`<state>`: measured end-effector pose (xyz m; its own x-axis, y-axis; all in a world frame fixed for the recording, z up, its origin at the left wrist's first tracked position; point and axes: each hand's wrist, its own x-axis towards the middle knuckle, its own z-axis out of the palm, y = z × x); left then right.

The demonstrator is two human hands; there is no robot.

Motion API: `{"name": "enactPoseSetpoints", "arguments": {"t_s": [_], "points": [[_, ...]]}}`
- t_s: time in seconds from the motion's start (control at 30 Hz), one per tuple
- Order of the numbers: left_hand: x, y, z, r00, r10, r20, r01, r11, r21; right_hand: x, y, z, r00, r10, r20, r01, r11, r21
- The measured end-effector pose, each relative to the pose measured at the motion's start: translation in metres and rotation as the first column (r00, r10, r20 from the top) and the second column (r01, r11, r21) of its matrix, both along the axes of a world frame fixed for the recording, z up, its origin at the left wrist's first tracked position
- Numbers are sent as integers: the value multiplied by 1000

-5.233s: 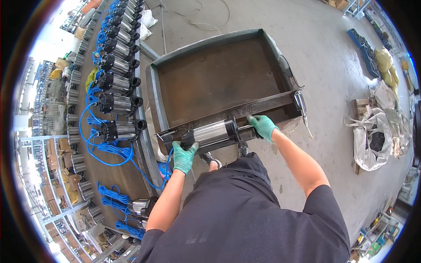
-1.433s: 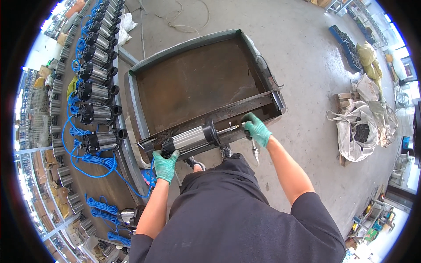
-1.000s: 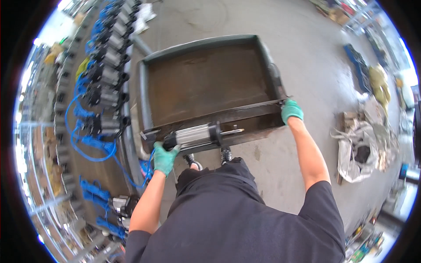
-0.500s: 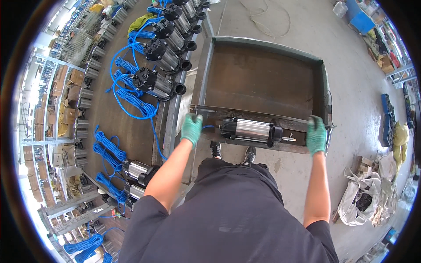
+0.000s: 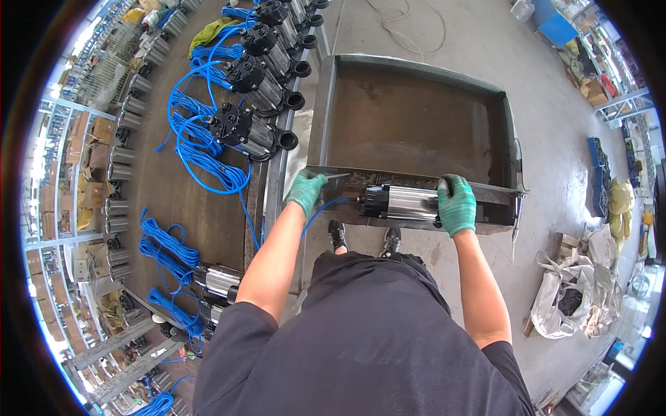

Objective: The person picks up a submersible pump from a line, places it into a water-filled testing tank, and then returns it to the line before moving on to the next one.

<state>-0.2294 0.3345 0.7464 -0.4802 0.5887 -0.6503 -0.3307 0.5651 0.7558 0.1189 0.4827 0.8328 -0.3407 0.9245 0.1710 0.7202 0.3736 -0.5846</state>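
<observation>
A cylindrical pump motor [image 5: 413, 204], silver-ribbed with a black left end, lies on its side across the near ledge of a metal tray [image 5: 416, 66]. My right hand [image 5: 456, 205], in a green glove, is closed over the motor's right end and hides its shaft. A thin metal rod [image 5: 338, 176] sticks out to the right from my gloved left hand [image 5: 305, 193], whose fingers are closed by the tray's near left corner. From the motor's left end a blue cable [image 5: 320, 211] curves down below my left hand.
On the bench [image 5: 201, 222] at left stand several black-and-silver pumps [image 5: 244, 130] with coiled blue cables [image 5: 208, 156]. Two more motors [image 5: 220, 283] lie nearer me. White sacks [image 5: 560, 298] rest on the floor at right; a pale hose [image 5: 416, 41] lies beyond the tray.
My right hand has moved left from the tray's right edge onto the motor's right end. The metal rod now projects from my left hand. The blue cable by that hand hangs in a longer curve.
</observation>
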Motion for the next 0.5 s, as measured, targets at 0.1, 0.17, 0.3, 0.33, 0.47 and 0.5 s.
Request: {"name": "enactPoseSetpoints", "arguments": {"t_s": [0.1, 0.17, 0.3, 0.33, 0.47, 0.5], "points": [[10, -2, 4, 1000, 28, -4, -28, 999, 41, -2, 0, 1, 1000, -25, 12, 26, 1000, -14], [9, -5, 0, 997, 64, 43, -67, 995, 75, -3, -1, -2, 999, -9, 36, 8, 999, 43], [15, -23, 5, 991, -44, -128, 73, 969, 237, -3, 1, -2, 999, -31, 30, 31, 999, 22], [18, -28, 15, 984, -67, -167, 106, 965, 238, -3, 0, -2, 999, -39, 33, 39, 999, 14], [17, -50, 31, 970, -147, -195, 194, 949, 250, -2, 0, -4, 998, -50, 25, 50, 999, -3], [18, -53, 30, 971, -162, -177, 203, 947, 249, -3, 0, -3, 999, -48, 23, 48, 999, -7]]}}
